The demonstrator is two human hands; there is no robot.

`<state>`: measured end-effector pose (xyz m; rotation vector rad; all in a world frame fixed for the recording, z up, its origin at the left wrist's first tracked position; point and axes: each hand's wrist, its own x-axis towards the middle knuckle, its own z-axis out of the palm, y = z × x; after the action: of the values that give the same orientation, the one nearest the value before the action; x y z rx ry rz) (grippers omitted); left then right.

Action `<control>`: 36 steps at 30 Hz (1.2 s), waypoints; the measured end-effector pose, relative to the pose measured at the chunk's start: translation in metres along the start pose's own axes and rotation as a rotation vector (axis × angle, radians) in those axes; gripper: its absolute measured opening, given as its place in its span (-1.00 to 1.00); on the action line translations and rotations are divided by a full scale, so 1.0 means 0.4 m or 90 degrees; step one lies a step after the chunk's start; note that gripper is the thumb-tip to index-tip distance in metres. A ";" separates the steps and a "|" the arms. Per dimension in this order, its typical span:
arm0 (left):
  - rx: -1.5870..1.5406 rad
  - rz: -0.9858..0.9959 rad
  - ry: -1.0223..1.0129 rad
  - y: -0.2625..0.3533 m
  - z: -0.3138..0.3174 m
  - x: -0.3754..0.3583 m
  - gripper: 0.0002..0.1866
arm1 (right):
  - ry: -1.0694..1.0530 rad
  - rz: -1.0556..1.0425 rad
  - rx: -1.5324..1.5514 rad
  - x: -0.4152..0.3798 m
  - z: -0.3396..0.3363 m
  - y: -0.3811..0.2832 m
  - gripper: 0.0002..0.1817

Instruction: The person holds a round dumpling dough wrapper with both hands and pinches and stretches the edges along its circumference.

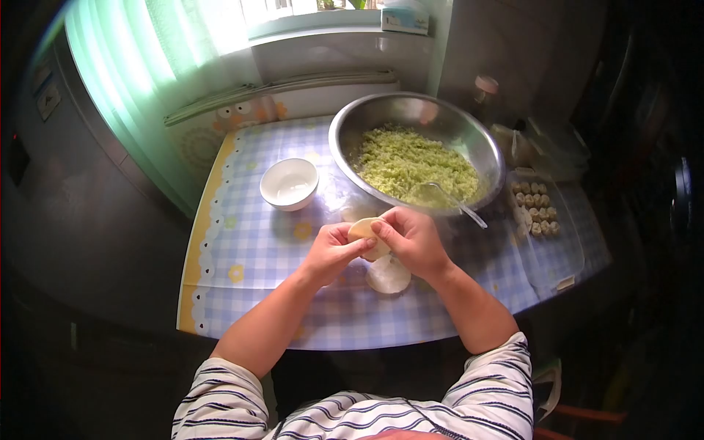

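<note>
Between my two hands is a round, pale dumpling wrapper (363, 229), held up over the table. My left hand (331, 253) pinches its left side, thumb across the front. On the other side, the thumb and fingers of my right hand (416, 243) grip the upper right edge. Just below them lie more round white wrappers (389, 275) on the tablecloth. Beyond my hands stands a large steel basin (345, 158) of chopped green filling (418, 158). A metal spoon (462, 205) rests in it, handle over the near rim.
A white bowl (290, 187) sits to the left of the basin. Several shaped dumplings (539, 209) lie in rows on a clear tray (568, 249) at the right. The checked tablecloth (257, 293) covers the table; a tissue box (405, 20) stands on the windowsill.
</note>
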<state>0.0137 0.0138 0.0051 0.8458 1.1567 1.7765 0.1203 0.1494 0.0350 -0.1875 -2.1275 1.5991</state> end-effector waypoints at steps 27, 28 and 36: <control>-0.033 0.001 0.006 -0.006 -0.007 0.000 -0.78 | 0.023 -0.060 -0.063 -0.001 -0.003 -0.006 -0.81; -0.030 0.006 0.011 -0.007 -0.008 0.000 -0.79 | 0.024 -0.069 -0.062 0.000 -0.003 -0.005 -0.80; -0.035 -0.003 -0.001 0.000 -0.008 -0.001 -0.78 | 0.000 0.014 0.113 0.002 -0.008 -0.016 -0.74</control>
<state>0.0112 0.0122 0.0038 0.8111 1.1023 1.7959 0.1220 0.1507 0.0421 -0.1525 -1.9764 1.7895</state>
